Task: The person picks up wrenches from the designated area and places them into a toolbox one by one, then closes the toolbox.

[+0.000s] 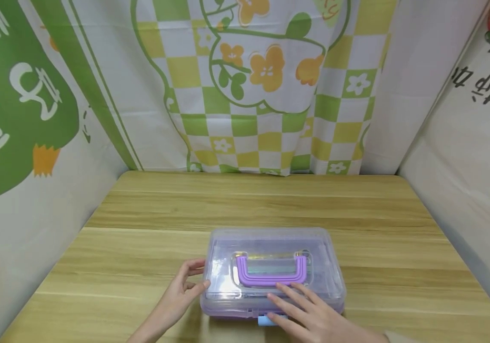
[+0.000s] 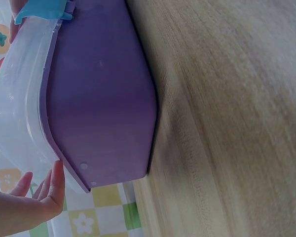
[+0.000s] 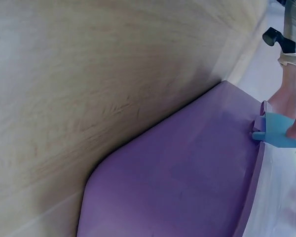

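Note:
A plastic box [image 1: 270,259] with a clear lid, a purple base and a flat-lying purple handle [image 1: 270,277] sits on the wooden table [image 1: 245,205] near its front edge. A blue latch [image 1: 266,320] is on its near side. My left hand [image 1: 197,275] touches the box's left end with relaxed fingers and thumb. My right hand [image 1: 296,305] lies flat on the lid's front part, fingers spread, thumb by the latch. The left wrist view shows the purple base [image 2: 103,98], the latch [image 2: 42,10] and my fingers [image 2: 44,187] at the lid's edge. The right wrist view shows the base [image 3: 187,177] and latch [image 3: 276,131].
Printed cloth walls close in the table on the left [image 1: 22,143], the back [image 1: 253,85] and the right [image 1: 467,143]. Bare wood stretches behind the box and to both sides of it.

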Tool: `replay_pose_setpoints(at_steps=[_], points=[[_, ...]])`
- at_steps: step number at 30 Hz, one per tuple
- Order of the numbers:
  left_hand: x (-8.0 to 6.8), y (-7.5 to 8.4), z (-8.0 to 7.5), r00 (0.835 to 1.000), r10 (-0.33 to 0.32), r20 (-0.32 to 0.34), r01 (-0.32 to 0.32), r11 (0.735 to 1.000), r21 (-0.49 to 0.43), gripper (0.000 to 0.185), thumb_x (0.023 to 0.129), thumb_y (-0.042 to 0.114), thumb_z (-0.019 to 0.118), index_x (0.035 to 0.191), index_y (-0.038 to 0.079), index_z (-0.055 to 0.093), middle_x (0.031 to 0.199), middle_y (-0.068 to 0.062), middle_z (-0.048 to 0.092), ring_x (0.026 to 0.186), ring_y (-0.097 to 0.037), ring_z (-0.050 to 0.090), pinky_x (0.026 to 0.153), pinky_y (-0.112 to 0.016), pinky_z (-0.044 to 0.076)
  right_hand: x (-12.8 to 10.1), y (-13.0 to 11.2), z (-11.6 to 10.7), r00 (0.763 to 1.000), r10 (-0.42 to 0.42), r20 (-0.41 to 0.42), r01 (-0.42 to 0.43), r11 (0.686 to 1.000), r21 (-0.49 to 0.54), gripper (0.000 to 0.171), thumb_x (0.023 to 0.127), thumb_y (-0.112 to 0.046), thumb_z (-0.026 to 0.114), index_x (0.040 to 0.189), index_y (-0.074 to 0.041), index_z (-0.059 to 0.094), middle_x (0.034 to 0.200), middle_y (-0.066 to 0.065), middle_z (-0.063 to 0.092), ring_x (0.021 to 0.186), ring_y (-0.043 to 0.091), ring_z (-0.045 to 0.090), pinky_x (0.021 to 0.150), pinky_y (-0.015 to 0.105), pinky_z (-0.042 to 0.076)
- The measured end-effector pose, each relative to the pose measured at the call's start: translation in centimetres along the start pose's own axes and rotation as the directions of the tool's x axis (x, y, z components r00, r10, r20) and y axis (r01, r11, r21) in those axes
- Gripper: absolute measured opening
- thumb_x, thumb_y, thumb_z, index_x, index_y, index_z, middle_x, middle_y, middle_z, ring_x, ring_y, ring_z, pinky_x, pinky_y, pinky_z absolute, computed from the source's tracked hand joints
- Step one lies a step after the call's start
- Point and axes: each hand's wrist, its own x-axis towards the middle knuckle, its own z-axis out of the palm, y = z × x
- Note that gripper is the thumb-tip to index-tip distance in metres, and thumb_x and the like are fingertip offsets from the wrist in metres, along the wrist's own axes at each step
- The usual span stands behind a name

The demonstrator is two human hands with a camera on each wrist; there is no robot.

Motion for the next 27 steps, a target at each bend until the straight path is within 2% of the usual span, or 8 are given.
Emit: replay_pose_setpoints(at_steps=[4,8,15,21,23,27], points=[[0.0,0.1,0.0,1.000,0.001,-0.006,-0.001,1.000,0.003,0.041,0.081,0.010,0.059,0.119,0.004,0.044,0.122,-0.013,0.047,0.110,-0.028,0.042,0.076,-0.023,0.047,1.2,0.5,0.0,0.986,-0.037,-0.162,0.028,0.998,-0.056,0.025,0.091,-0.015,0.046,0.103,0.001,0.062,0.107,0.021,0.060,0.097,0.037,0.055,0.082,0.045,0.048],[0.0,0.1,0.0,1.000,0.002,-0.003,-0.002,1.000,0.004,0.040,0.082,0.010,0.059,0.119,0.004,0.044,0.122,-0.013,0.047,0.110,-0.028,0.042,0.077,-0.024,0.047,2.0,0.7,0.2,0.965,-0.031,-0.262,0.013,0.997,-0.070,0.022,0.088,-0.018,0.053,0.092,0.000,0.066,0.098,0.018,0.064,0.089,0.033,0.059,0.075,0.040,0.051],[0.0,0.1,0.0,1.000,-0.015,0.003,0.015,1.000,0.001,0.041,0.082,0.012,0.059,0.120,0.005,0.044,0.124,-0.012,0.046,0.112,-0.028,0.041,0.079,-0.024,0.046,2.4,0.7,0.4,0.955,0.006,-0.296,-0.033,0.996,-0.084,0.022,0.088,-0.018,0.054,0.080,-0.002,0.068,0.092,0.017,0.065,0.081,0.029,0.062,0.072,0.036,0.051],[-0.1,0.2,0.0,0.999,-0.035,-0.002,0.035,0.999,-0.006,0.042,0.082,0.013,0.059,0.120,0.006,0.044,0.123,-0.013,0.046,0.111,-0.028,0.042,0.077,-0.027,0.047,2.6,0.6,0.7,0.938,0.042,-0.343,-0.063,0.997,-0.052,0.022,0.086,-0.017,0.056,0.074,-0.004,0.068,0.090,0.018,0.065,0.080,0.029,0.062,0.072,0.036,0.051],[-0.1,0.2,0.0,0.999,-0.034,-0.004,0.034,0.999,-0.008,0.042,0.081,0.013,0.060,0.120,0.006,0.044,0.123,-0.013,0.046,0.110,-0.029,0.043,0.076,-0.028,0.047,2.5,0.5,0.9,0.939,0.049,-0.341,-0.072,0.996,-0.057,0.023,0.086,-0.019,0.056,0.072,-0.004,0.068,0.091,0.019,0.065,0.080,0.030,0.061,0.072,0.036,0.050],[-0.1,0.1,0.1,1.000,-0.022,-0.011,0.022,1.000,-0.006,0.042,0.081,0.012,0.060,0.120,0.005,0.044,0.122,-0.013,0.047,0.110,-0.028,0.043,0.076,-0.025,0.048,2.2,0.2,1.3,0.950,0.058,-0.305,-0.102,0.986,-0.131,0.028,0.088,-0.024,0.054,0.068,-0.009,0.068,0.095,0.020,0.064,0.082,0.029,0.061,0.072,0.037,0.048]])
